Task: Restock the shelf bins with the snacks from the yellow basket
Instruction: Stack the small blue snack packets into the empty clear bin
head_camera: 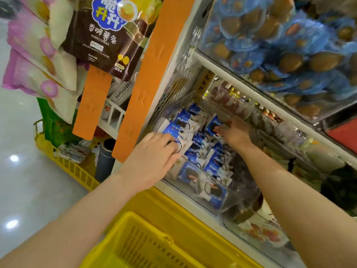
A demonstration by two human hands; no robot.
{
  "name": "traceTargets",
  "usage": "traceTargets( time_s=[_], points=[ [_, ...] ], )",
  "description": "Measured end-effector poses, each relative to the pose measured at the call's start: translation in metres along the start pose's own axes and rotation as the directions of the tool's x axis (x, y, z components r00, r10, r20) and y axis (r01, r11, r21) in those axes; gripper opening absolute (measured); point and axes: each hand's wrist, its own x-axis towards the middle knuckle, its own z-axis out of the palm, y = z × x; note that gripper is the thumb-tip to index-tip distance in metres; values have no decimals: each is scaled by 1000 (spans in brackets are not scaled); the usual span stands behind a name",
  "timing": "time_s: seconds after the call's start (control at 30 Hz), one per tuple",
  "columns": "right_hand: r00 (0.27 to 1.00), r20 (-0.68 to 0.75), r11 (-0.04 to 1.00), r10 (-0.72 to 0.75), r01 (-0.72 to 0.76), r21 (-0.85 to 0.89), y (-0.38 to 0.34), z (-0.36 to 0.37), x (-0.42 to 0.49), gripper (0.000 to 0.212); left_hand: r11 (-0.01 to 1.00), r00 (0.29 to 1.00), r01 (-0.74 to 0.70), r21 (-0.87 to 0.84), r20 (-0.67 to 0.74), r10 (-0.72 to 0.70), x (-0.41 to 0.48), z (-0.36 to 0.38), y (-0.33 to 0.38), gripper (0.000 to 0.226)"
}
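A clear shelf bin holds several blue-and-white snack packets. My left hand lies on the packets at the bin's left side, fingers curled down over them. My right hand reaches deeper into the bin and touches a blue packet near the back; its fingers are blurred. The yellow basket sits directly below the shelf, at the bottom of the view, and the visible part of its inside shows no snacks.
A second yellow basket with assorted goods stands on the floor at left. Orange hanging strips carry bags of potato sticks. An upper bin holds blue-wrapped snacks. Neighbouring bins to the right hold other packets.
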Motion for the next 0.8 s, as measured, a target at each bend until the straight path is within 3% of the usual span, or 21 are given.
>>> traceTargets(
  time_s=[0.17, 0.4, 0.6, 0.8],
  points=[
    [996, -90, 989, 12, -25, -145, 10, 21, 46, 39, 995, 985, -98, 2, -144, 98, 2, 11, -15, 41],
    [997, 10, 994, -77, 78, -82, 23, 31, 66, 42, 989, 965, -146, 25, -214, 148, 4, 23, -22, 42],
    [989, -65, 888, -132, 89, -451, 23, 31, 67, 34, 991, 976, -127, 45, -175, 133, 4, 25, -22, 36],
    [993, 9, 910, -119, 113, -398, -13, 21, 31, 43, 994, 993, -76, 85, -85, 83, -1, 15, -16, 38]
  ],
)
